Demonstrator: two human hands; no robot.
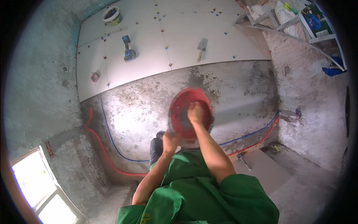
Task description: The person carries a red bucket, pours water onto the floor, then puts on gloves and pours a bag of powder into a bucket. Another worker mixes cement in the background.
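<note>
A round red basin (pixel 174 100) is held tilted in front of me above the bare concrete floor, its edge smeared by motion. My left hand (pixel 170 142) grips the near left side of its rim. Inside the basin is my right hand (pixel 195 112), its fingers curled closed near the middle; whatever they may hold is hidden. The basin's inner wall looks red, with a greyish patch below the right hand that I cannot make out clearly.
Ahead lie pale tiles (pixel 143 33) with small coloured clips in the joints. On them are a blue cordless drill (pixel 128 50), a trowel (pixel 201 48) and a clip bucket (pixel 112 16). Red pipe (pixel 108 162) and blue pipe (pixel 112 143) cross the floor; a ladder (pixel 291 23) stands right.
</note>
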